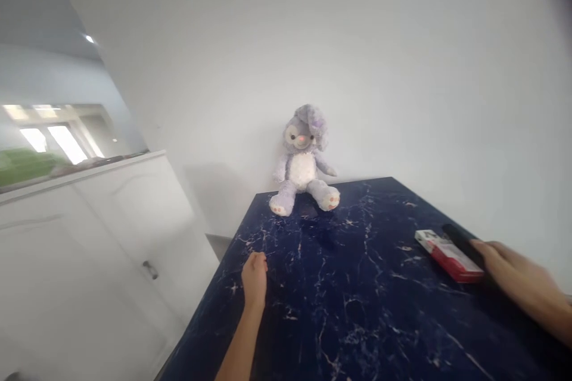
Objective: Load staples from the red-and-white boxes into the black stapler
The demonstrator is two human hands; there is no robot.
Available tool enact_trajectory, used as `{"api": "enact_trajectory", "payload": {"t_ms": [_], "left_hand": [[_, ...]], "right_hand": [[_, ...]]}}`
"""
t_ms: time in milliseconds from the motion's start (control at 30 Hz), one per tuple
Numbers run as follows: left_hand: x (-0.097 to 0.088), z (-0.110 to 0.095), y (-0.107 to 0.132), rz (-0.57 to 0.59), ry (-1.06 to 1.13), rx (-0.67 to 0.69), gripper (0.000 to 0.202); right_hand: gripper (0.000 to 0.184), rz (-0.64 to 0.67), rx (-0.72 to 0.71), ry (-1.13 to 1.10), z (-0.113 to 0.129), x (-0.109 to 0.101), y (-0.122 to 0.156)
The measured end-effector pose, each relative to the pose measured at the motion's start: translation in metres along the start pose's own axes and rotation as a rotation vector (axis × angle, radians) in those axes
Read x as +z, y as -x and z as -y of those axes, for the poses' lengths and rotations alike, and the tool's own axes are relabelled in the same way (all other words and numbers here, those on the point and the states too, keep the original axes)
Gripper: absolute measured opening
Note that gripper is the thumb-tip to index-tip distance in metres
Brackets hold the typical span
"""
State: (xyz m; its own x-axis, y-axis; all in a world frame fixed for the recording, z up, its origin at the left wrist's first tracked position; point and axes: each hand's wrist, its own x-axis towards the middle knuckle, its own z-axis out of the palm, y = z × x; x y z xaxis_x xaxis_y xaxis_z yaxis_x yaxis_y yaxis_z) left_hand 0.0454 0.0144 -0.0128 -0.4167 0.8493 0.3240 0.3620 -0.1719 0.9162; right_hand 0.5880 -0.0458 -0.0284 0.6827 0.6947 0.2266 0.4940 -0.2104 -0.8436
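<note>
My left hand (254,277) is closed above the near left part of the dark blue marbled table (339,309). A speck of red shows at its curled fingers, too small to name. On the right, my blurred right hand (518,277) grips a long black object (462,244), whose kind I cannot make out. Right beside that object lies a red and white box (451,259); whether the hand also touches it, I cannot tell. At the far edge sits a pale purple plush toy (302,169) with a white belly, its back to the wall.
Behind the table rises a plain white wall (402,71). To the left stands a white cabinet (102,238) with a dark handle (151,269), separated from the table by a narrow gap. Bright windows (58,137) show beyond it.
</note>
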Motion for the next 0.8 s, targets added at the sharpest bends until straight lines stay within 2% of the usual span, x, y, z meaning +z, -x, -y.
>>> {"api": "enact_trajectory", "payload": {"t_ms": [100,233,300,400,633,800], "left_hand": [[0.002,0.005,-0.005,-0.017,-0.068,0.009,0.035],[0.003,0.006,-0.009,0.025,-0.141,0.001,0.034],[0.003,0.003,-0.009,0.118,-0.192,-0.01,0.034],[0.004,-0.003,-0.006,0.256,-0.292,0.042,0.036],[0.009,-0.017,0.0,0.347,-0.394,0.103,0.037],[0.013,-0.024,0.005,0.42,-0.446,0.148,0.036]], "right_hand": [[0.028,0.085,-0.001,0.108,0.009,0.005,-0.01],[0.047,0.124,-0.084,0.161,0.017,-0.002,0.005],[0.049,0.105,-0.095,0.16,0.019,-0.003,0.009],[0.049,0.138,-0.111,0.169,0.019,-0.003,0.009],[0.051,0.22,-0.101,0.349,0.027,-0.004,0.007],[0.05,0.251,-0.107,0.371,0.046,0.002,0.025]]}}
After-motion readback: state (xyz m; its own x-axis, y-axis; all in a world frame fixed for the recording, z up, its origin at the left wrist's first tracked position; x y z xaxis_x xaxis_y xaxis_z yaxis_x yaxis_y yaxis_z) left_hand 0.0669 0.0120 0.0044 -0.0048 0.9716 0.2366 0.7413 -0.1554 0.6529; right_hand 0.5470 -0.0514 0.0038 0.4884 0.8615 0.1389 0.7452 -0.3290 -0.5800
